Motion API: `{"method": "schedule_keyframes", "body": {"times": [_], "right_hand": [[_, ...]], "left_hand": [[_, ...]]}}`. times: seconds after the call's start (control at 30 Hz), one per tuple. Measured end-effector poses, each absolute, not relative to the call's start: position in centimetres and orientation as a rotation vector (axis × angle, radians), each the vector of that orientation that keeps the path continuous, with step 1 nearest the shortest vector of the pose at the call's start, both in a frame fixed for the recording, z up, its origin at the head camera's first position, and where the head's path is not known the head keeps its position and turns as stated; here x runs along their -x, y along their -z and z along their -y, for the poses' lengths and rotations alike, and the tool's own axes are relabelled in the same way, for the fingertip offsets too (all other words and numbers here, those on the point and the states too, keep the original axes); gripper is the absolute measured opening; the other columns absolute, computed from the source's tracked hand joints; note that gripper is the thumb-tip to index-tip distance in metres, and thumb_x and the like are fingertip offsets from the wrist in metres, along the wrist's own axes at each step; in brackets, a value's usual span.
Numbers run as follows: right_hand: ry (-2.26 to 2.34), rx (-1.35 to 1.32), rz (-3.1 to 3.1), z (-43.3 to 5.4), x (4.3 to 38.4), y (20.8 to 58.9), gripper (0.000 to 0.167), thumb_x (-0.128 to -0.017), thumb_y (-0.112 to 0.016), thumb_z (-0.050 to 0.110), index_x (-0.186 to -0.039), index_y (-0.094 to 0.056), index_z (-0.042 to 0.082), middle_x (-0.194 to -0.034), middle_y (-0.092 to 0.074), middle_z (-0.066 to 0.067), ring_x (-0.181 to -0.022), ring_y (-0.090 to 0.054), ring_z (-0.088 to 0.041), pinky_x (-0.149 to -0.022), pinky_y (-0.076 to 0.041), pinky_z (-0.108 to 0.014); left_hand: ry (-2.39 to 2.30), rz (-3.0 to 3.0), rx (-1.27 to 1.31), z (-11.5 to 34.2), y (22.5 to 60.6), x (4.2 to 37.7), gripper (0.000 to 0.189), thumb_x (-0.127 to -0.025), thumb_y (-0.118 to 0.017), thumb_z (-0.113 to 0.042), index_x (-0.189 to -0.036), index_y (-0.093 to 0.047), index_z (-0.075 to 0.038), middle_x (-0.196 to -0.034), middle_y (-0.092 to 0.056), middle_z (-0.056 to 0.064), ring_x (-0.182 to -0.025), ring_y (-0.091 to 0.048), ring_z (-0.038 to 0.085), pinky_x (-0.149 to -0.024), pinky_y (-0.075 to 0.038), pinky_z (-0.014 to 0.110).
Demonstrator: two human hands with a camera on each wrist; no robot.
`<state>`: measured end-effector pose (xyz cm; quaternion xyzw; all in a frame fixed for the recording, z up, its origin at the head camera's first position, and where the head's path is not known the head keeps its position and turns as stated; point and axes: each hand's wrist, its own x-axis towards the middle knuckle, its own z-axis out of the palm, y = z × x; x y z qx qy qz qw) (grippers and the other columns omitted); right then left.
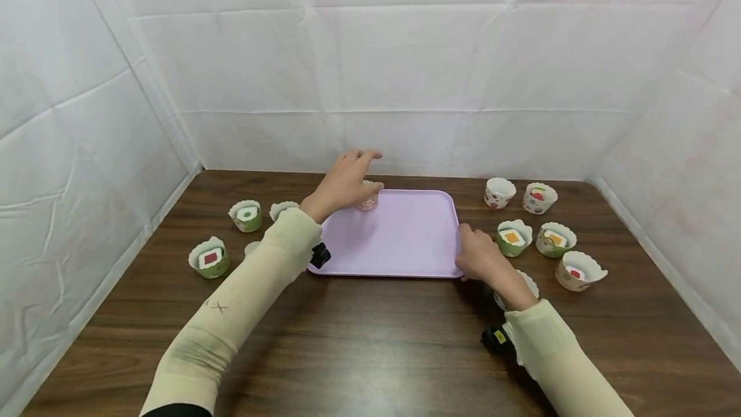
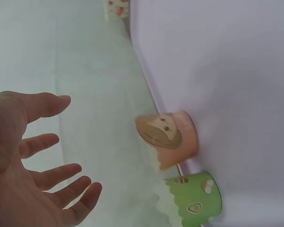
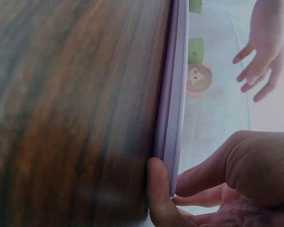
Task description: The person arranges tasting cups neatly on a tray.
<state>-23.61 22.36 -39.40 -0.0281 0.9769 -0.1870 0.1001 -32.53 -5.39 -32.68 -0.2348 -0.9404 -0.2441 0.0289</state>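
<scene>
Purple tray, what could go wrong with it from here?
The right hand grips the purple tray by its right edge; a tug could tip the pink cup standing on it. The left hand hovers close to that cup and might brush it over. A white cup beside the right wrist could also get knocked.

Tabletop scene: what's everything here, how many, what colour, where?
Table: one, brown, underneath
Tray: one, lilac, mid-table
Tray cups: two visible, pink and green, near back
Right cups: six, green or pale, beside tray
Left cups: four visible, some green, beside tray
Small pieces: several, mostly white, inside cups
Sheeting: three walls, white, around table
Gadgets: two, black, at wrists
Sleeves: two, cream, on forearms
Left hand: one, bare, above tray
Right hand: one, bare, gripping tray
</scene>
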Motion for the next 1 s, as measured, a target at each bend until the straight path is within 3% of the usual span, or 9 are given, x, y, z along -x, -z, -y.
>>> {"method": "schedule_keyframes", "body": {"times": [0.33, 0.5, 0.83, 1.0], "right_hand": [[0.587, 0.095, -2.890, -22.4, 23.4, 39.5, 0.059, -0.090, -0.052, -0.002, -0.145, -0.037, -0.017, -0.131, -0.051, -0.043, -0.095, -0.063, -0.043, -0.055, -0.059, -0.029], [0.573, 0.097, -2.897, -22.6, 23.5, 39.4, 0.060, -0.090, -0.052, -0.002, -0.146, -0.037, -0.017, -0.132, -0.050, -0.043, -0.101, -0.062, -0.045, -0.057, -0.060, -0.029], [0.522, 0.139, -2.930, -22.8, 23.5, 39.3, 0.060, -0.087, -0.053, -0.001, -0.143, -0.040, -0.017, -0.128, -0.054, -0.041, -0.105, -0.061, -0.049, -0.078, -0.061, -0.046], [0.543, 0.157, -2.934, -22.7, 23.5, 39.6, 0.062, -0.085, -0.052, -0.002, -0.144, -0.040, -0.016, -0.127, -0.055, -0.041, -0.103, -0.062, -0.049, -0.077, -0.062, -0.045]], "left_hand": [[0.894, 2.786, 0.725, 7.1, 32.8, 29.9, 0.060, -0.096, -0.066, -0.026, -0.151, -0.048, -0.011, -0.154, -0.050, 0.015, -0.147, -0.039, 0.037, -0.122, -0.037, 0.055], [0.931, 2.752, 0.669, 9.0, 33.2, 28.9, 0.057, -0.097, -0.067, -0.025, -0.150, -0.050, -0.010, -0.153, -0.051, 0.015, -0.146, -0.040, 0.037, -0.122, -0.036, 0.055], [1.040, 2.643, 0.611, 13.1, 33.0, 27.4, 0.055, -0.099, -0.067, -0.021, -0.148, -0.051, -0.004, -0.146, -0.054, 0.021, -0.139, -0.047, 0.039, -0.119, -0.035, 0.059], [1.069, 2.614, 0.557, 15.1, 33.0, 27.1, 0.052, -0.099, -0.066, -0.020, -0.147, -0.052, -0.004, -0.147, -0.055, 0.021, -0.138, -0.048, 0.040, -0.118, -0.037, 0.059]]}}
